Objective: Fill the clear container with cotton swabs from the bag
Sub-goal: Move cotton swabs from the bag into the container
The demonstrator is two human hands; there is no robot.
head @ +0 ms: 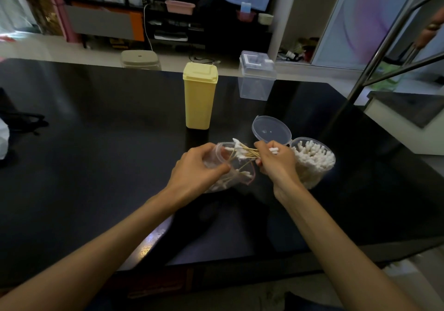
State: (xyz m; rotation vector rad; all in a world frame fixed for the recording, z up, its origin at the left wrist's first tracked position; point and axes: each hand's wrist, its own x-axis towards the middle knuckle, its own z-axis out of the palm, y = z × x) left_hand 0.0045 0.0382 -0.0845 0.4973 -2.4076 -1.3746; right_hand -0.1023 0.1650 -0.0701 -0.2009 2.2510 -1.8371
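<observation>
A clear plastic bag with a red zip edge lies on the black table, with cotton swabs inside. My left hand grips the bag by its open mouth. My right hand pinches a bundle of cotton swabs with wooden sticks, half out of the bag's mouth. Just right of my right hand stands the round clear container, packed with upright swabs. Its hinged clear lid stands open behind it.
A tall yellow lidded box stands behind the bag. A clear square box with a lid sits at the table's far edge. The black table spreads wide to the left. A metal rack frame rises at the right.
</observation>
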